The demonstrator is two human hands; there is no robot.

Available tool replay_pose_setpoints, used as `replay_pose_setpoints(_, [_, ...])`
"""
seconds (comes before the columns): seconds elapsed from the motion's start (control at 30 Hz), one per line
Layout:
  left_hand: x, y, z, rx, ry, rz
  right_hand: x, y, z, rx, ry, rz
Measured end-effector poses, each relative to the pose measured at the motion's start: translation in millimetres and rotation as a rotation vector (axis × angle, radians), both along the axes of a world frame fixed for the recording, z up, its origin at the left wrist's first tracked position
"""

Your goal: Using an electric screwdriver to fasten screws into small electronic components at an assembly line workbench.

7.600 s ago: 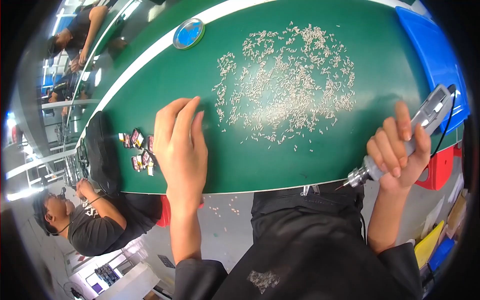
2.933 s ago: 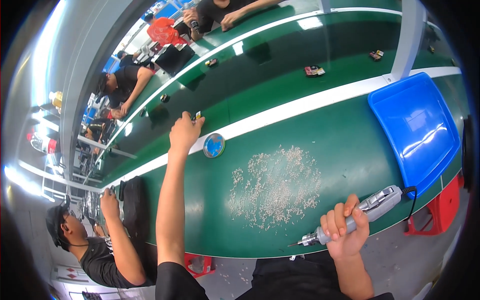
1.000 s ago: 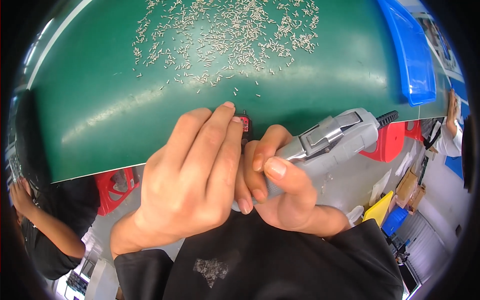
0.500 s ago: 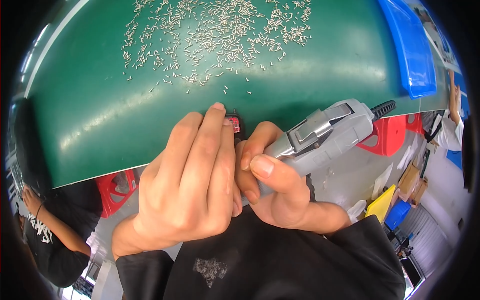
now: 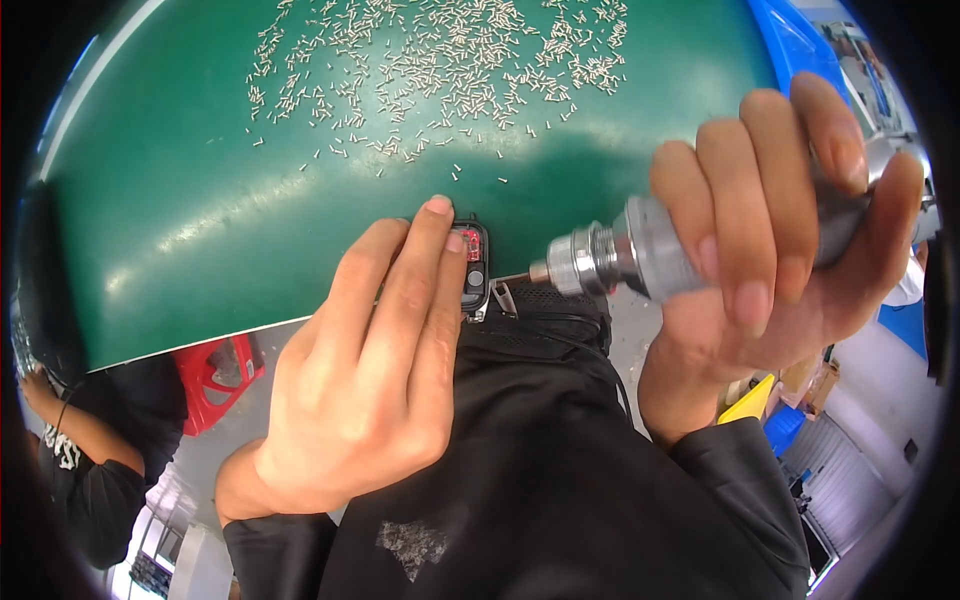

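- Two bare hands work at the near edge of a green table, seen from the head view.
- The left hand lies palm down, fingers stretched forward and pressed together; its fingertips pin a small black part with a red patch and a round button against the table's near edge. The grip is a flat press rather than a fist.
- The part sits right at the table edge, partly hidden under the left fingers, just above the person's dark clothing.
- The right hand is clenched around the grey body of an electric screwdriver, four fingers wrapped over the top and the thumb behind.
- The screwdriver lies nearly level, its metal chuck pointing left; the thin bit reaches to the right side of the black part, touching or almost touching it.
- A wide scatter of small silver screws lies farther back on the table, well apart from the hands.
- A blue bin stands at the table's far right.
- A red stool and another person's arm show below the table at the left.
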State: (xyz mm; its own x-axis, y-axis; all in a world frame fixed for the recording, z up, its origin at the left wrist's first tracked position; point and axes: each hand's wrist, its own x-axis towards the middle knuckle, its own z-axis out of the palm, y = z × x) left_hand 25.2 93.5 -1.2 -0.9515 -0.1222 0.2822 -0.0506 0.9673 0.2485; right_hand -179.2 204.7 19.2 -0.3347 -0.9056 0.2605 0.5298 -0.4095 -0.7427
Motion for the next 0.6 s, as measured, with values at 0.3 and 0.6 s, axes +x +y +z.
replay_pose_setpoints(0.3, [10.0, 3.8, -2.1, 0.027, -0.026, 0.018, -1.3, -16.9, -11.5, -0.013, 0.094, 0.081])
replay_pose_setpoints(0.6, [-0.7, 2.6, 1.4, 0.023, 0.030, 0.027, -15.2, -25.2, -8.5, -0.013, 0.148, 0.175])
